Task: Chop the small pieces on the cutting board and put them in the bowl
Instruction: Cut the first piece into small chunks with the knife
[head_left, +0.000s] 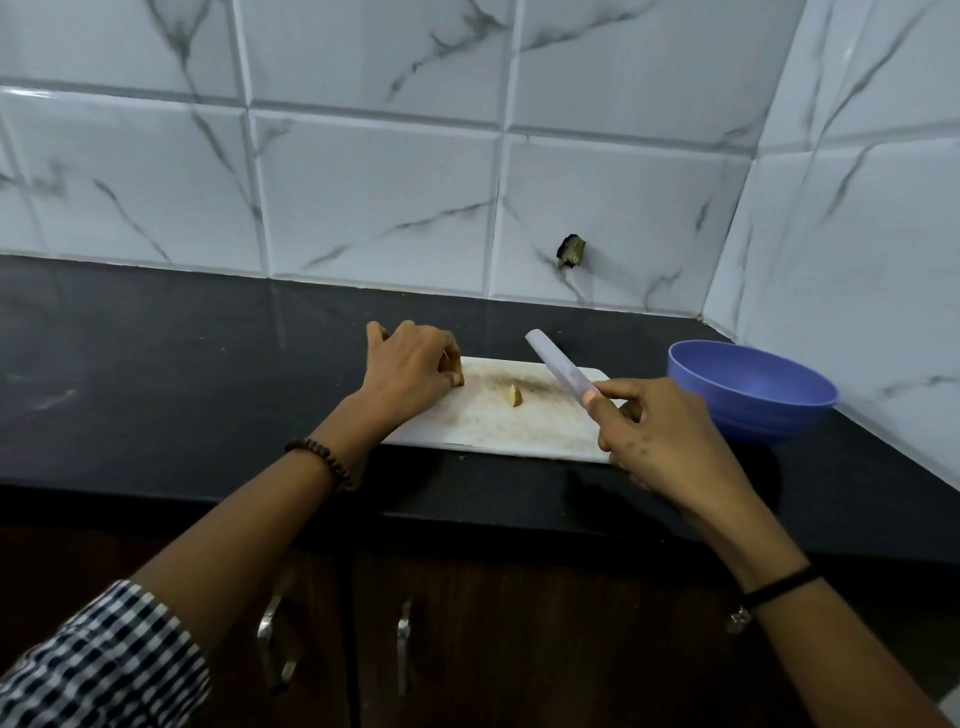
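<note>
Now: knife lifted, one piece waiting on the board

My left hand (410, 364) sits at the left end of the cutting board (519, 426), fingers curled with the tips down on it. I judge it is there to keep the board from sliding on the dark counter (156, 364) while I cut. Whether a scrap is pinched under those fingertips I cannot tell.

Near the middle of the board lies one small tan piece (514, 396), on its own, with brownish smears around it. It is clear of both hands, so the blade can come down on it freely.

Just right of that piece, the knife (558, 364) is raised above the board, its blade slanting up and away from me, not touching anything. My right hand (660, 431) is clamped round the handle over the board's right end, with one finger laid along the base of the blade, I think for steering the cut.

Right of the board, close beside it, stands the blue bowl (753, 384), near enough to take the chopped bits in a short move. I see nothing in the part of its inside that shows. By my judgement the chopping is not yet finished.
</note>
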